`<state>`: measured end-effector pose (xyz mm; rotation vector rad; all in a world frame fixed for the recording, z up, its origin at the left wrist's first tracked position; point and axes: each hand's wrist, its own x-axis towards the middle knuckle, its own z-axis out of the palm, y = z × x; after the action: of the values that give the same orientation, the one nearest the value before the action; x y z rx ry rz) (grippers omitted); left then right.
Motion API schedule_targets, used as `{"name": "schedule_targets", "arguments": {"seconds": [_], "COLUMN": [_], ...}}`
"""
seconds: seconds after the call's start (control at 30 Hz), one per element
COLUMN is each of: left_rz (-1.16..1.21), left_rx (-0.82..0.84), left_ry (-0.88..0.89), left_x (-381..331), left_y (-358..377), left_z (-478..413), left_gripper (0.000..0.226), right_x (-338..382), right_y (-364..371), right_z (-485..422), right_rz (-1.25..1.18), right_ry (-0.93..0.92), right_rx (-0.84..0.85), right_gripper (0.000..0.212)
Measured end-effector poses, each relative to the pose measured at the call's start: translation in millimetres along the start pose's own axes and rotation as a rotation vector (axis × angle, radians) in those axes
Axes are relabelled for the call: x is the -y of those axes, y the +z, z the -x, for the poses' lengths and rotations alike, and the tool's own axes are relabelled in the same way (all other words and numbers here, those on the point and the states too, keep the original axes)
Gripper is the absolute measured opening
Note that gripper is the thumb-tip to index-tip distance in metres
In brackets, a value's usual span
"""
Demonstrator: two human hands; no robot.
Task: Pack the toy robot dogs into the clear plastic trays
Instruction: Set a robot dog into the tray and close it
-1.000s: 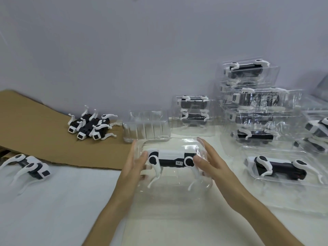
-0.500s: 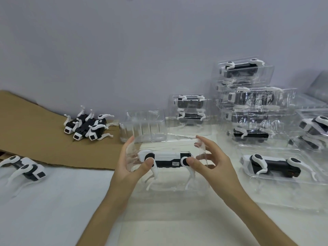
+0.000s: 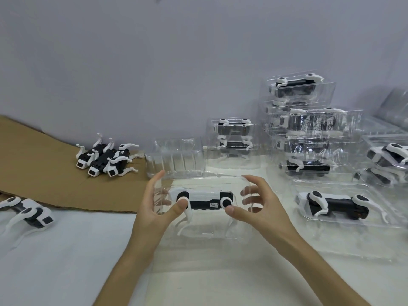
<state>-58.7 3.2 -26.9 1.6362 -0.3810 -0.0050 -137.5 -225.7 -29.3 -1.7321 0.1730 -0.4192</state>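
Observation:
A black-and-white toy robot dog (image 3: 204, 199) lies on its side inside a clear plastic tray (image 3: 205, 230) at the centre of the table. My left hand (image 3: 154, 204) grips the tray's left end, its thumb on the dog's front hip and its fingers behind the clear wall. At the tray's right end my right hand (image 3: 256, 204) grips the same way, thumb beside the dog's rear hip. Loose robot dogs (image 3: 103, 160) lie in a heap on cardboard at the left, and another loose dog (image 3: 26, 210) lies at the far left.
An empty clear tray (image 3: 174, 160) stands just behind the held one. Packed trays are stacked at the back right (image 3: 309, 129), with a smaller stack (image 3: 234, 138) in the middle. A tray with a dog (image 3: 337, 204) lies flat on the right. Brown cardboard (image 3: 44, 173) covers the left.
Both hands have shifted from lying flat along the tray's ends to gripping it, thumbs now on the dog's hips. The tray and dog stay in the centre.

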Motion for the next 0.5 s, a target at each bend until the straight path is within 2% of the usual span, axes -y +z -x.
{"name": "schedule_targets", "arguments": {"seconds": [0.13, 0.33, 0.5], "left_rz": [0.07, -0.025, -0.092], "left_rx": [0.16, 0.062, 0.026], "left_ry": [-0.062, -0.04, -0.057], "left_x": [-0.5, 2.5, 5.6], "left_y": [-4.9, 1.6, 2.5], "left_z": [-1.3, 0.4, -0.5], "left_gripper": [0.102, 0.096, 0.101], "right_x": [0.9, 0.4, -2.9], "right_y": [-1.0, -0.7, -0.9], "right_z": [-0.3, 0.0, -0.6], "right_rz": [-0.056, -0.038, 0.019], "right_ry": [0.027, 0.048, 0.061], "right_rx": [0.015, 0.015, -0.031], "right_gripper": [0.078, 0.081, 0.083]}}
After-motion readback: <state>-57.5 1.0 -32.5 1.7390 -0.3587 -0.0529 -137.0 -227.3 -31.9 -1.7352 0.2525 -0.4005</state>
